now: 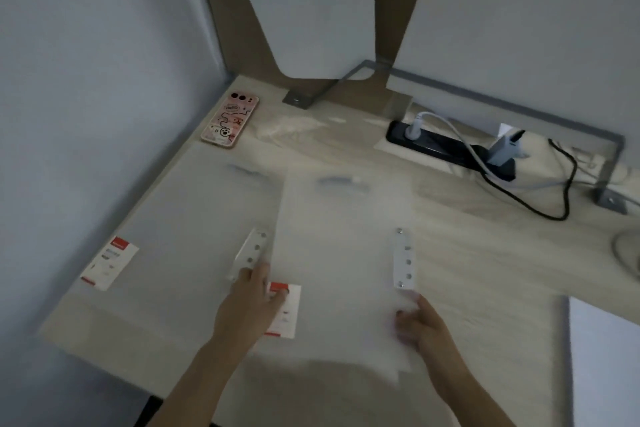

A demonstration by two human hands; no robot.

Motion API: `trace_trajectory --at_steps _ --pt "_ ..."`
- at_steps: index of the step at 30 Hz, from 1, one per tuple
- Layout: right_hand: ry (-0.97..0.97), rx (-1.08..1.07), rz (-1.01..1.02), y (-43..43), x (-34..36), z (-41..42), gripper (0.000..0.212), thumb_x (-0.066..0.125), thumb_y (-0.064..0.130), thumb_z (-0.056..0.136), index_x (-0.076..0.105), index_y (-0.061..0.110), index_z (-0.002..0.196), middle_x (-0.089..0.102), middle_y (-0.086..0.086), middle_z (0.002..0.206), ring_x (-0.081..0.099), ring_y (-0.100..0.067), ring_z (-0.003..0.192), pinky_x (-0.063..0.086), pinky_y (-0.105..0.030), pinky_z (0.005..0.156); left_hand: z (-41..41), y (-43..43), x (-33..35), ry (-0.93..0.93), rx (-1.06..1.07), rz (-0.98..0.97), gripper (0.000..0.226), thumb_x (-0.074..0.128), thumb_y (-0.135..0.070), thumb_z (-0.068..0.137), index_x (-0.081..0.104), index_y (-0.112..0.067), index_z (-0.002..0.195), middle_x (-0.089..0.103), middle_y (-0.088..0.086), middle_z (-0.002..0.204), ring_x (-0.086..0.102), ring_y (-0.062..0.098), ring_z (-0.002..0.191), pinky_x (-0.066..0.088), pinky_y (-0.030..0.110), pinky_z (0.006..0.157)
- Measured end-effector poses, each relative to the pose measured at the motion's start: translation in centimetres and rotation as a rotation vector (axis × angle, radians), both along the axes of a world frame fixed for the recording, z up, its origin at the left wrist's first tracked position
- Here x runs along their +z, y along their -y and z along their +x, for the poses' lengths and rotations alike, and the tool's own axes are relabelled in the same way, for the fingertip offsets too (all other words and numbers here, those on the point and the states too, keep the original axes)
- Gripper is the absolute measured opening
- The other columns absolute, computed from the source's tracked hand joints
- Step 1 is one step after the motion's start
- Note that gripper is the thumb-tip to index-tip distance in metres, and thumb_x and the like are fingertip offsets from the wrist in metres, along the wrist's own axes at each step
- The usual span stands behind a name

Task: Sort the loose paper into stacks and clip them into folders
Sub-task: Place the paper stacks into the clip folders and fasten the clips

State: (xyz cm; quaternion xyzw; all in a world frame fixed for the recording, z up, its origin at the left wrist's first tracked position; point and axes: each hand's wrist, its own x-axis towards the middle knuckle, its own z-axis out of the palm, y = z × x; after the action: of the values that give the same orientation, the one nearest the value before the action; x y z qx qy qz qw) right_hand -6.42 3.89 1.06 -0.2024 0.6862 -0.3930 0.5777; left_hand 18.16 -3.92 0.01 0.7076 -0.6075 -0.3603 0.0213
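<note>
Two translucent folders lie on the desk. The left folder (180,239) has a red-and-white label (109,262) and a white clip bar (251,251) along its right edge. The right folder (339,236) overlaps it and carries its own clip bar (404,260) and label (285,310). A blurred stack of white paper (384,347) lies at the right folder's near right corner. My left hand (251,302) rests flat where the two folders meet, fingers on the label. My right hand (420,324) pinches the paper stack's edge just below the right clip bar.
A pink phone (230,120) lies at the back left by the partition. A black power strip (446,146) with a white charger and trailing cables sits at the back right. A white sheet or board (604,357) lies at the near right. Grey partitions wall the desk.
</note>
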Motion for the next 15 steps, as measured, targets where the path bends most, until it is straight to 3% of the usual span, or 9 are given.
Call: trace_trajectory --at_steps 2,5,8,11,15 --pt "0.022 -0.08 0.015 -2.1 0.5 -2.5 0.035 0.049 -0.017 0.079 0.059 0.006 0.104 0.062 -0.006 0.072 0.057 -0.011 0.058 0.046 -0.019 0.052 -2.9 -0.7 -0.4 -0.019 -0.132 0.012 0.059 0.052 -0.036 0.09 0.027 -0.023 0.142 0.042 0.004 0.135 0.049 0.022 0.12 0.044 0.034 0.092" --pt "0.03 -0.197 0.065 -5.5 0.8 -5.7 0.037 0.064 -0.008 0.062 0.059 0.005 0.097 0.063 -0.007 0.067 0.06 -0.01 0.052 0.049 -0.019 0.048 -7.1 -1.8 -0.6 -0.025 -0.293 0.029 0.062 0.05 -0.036 0.091 0.022 -0.024 0.145 0.032 0.004 0.143 0.041 0.02 0.129 0.04 0.03 0.096" --pt "-0.068 -0.263 0.115 -8.2 0.5 -7.8 0.024 0.058 -0.006 0.08 0.059 0.0 0.103 0.062 -0.016 0.083 0.057 -0.021 0.068 0.045 -0.029 0.059 -10.2 -2.9 -0.4 -0.025 -0.394 0.038 0.061 0.049 -0.035 0.091 0.022 -0.024 0.145 0.03 0.003 0.145 0.037 0.019 0.132 0.038 0.028 0.098" --pt "-0.173 -0.348 0.142 -9.9 0.5 -9.0 0.014 0.056 0.003 0.085 0.061 0.004 0.098 0.064 -0.02 0.096 0.056 -0.02 0.076 0.043 -0.028 0.064 -12.5 -3.5 -0.3 -0.04 -0.458 0.044 0.061 0.05 -0.035 0.091 0.024 -0.024 0.144 0.034 0.002 0.142 0.041 0.018 0.129 0.038 0.027 0.097" --pt "-0.281 -0.41 0.175 -10.8 1.3 -9.8 0.026 0.049 0.001 0.088 0.057 0.012 0.109 0.061 -0.012 0.111 0.054 -0.023 0.091 0.038 -0.031 0.076 -14.5 -4.2 -0.3 -0.061 -0.501 0.063 0.059 0.051 -0.034 0.091 0.026 -0.023 0.144 0.036 0.002 0.141 0.046 0.018 0.125 0.04 0.027 0.097"
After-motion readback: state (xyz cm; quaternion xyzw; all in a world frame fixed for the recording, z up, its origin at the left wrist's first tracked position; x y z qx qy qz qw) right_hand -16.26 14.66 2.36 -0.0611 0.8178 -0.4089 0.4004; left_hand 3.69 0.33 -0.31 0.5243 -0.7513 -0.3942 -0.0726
